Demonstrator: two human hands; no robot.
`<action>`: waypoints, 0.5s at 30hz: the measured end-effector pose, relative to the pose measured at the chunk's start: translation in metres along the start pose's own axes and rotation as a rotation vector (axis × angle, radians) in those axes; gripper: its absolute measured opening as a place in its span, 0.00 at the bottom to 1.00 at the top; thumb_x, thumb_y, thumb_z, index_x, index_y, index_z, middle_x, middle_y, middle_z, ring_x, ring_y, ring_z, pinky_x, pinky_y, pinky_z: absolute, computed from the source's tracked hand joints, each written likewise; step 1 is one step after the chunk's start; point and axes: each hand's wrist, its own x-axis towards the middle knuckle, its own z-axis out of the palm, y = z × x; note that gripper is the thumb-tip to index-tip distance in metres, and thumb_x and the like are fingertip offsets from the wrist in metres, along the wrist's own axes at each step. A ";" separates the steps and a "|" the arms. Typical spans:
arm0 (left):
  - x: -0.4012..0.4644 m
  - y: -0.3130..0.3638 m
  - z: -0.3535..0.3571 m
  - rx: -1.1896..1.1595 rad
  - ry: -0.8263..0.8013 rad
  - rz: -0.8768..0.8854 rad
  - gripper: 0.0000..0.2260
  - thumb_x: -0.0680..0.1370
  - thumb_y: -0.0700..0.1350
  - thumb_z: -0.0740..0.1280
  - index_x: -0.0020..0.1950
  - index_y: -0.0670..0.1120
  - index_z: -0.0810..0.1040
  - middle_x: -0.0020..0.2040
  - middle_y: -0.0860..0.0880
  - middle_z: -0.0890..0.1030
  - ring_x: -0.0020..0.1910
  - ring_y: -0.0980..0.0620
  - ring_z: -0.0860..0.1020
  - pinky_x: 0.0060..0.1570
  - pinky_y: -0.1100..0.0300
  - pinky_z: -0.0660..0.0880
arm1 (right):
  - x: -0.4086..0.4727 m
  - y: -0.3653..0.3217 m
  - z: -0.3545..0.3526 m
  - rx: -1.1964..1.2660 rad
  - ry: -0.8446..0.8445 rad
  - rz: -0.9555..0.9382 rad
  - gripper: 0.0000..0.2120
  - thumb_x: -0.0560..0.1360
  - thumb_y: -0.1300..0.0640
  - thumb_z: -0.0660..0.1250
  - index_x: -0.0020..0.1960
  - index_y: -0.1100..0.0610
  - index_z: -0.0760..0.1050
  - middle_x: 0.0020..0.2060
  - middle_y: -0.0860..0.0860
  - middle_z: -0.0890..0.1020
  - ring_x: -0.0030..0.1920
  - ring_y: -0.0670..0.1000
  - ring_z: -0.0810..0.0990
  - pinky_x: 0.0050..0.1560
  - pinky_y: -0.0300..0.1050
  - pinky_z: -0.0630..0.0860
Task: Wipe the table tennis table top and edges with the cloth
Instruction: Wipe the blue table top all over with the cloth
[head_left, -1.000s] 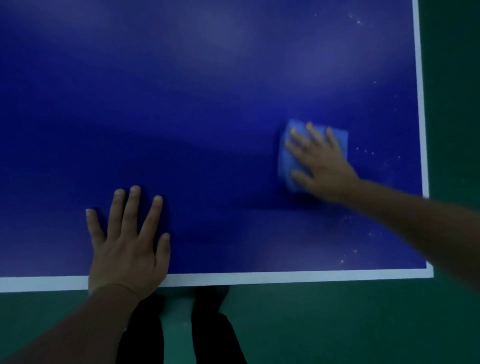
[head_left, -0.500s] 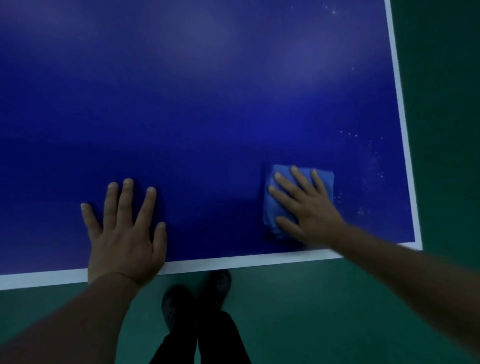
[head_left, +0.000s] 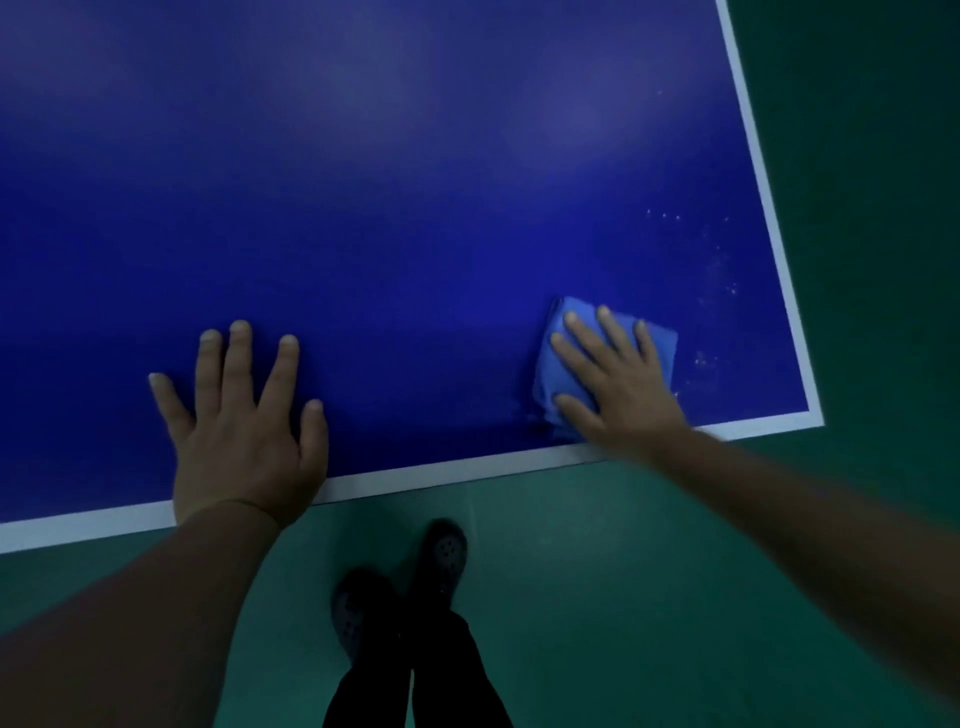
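Head view, with places given relative to the near right corner of the table tennis table (head_left: 415, 182): the folded blue cloth (head_left: 563, 358) lies flat on the blue top just inside that corner, close to the white near edge line (head_left: 441, 470); the right hand (head_left: 621, 387) presses on it with fingers straight and spread, palm down, gripping nothing; the left hand (head_left: 241, 431) rests flat on the bare top well left of the corner, fingers spread, wrist over the edge line; pale specks (head_left: 719, 291) dot the surface between cloth and right side line; dark shoes (head_left: 400, 587) stand on the green floor (head_left: 649, 571) below the near edge.
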 end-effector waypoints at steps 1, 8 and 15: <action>0.000 0.000 0.000 -0.002 0.004 0.005 0.31 0.80 0.61 0.45 0.82 0.52 0.54 0.83 0.43 0.48 0.82 0.46 0.40 0.76 0.35 0.37 | 0.014 0.013 -0.006 -0.007 0.010 0.027 0.35 0.81 0.30 0.39 0.82 0.47 0.53 0.81 0.47 0.52 0.81 0.58 0.48 0.77 0.68 0.47; -0.002 0.000 0.001 0.002 0.018 0.013 0.31 0.80 0.60 0.46 0.82 0.51 0.54 0.83 0.43 0.49 0.82 0.45 0.42 0.76 0.34 0.38 | 0.026 -0.012 -0.001 0.075 0.128 0.471 0.34 0.81 0.34 0.41 0.82 0.48 0.51 0.82 0.47 0.50 0.82 0.57 0.46 0.78 0.66 0.44; -0.002 -0.001 0.002 0.001 0.025 0.006 0.31 0.80 0.60 0.46 0.82 0.51 0.55 0.83 0.43 0.50 0.82 0.45 0.42 0.76 0.34 0.38 | -0.020 -0.010 0.002 0.060 0.008 0.277 0.35 0.81 0.31 0.37 0.82 0.46 0.51 0.82 0.45 0.49 0.81 0.54 0.44 0.77 0.67 0.45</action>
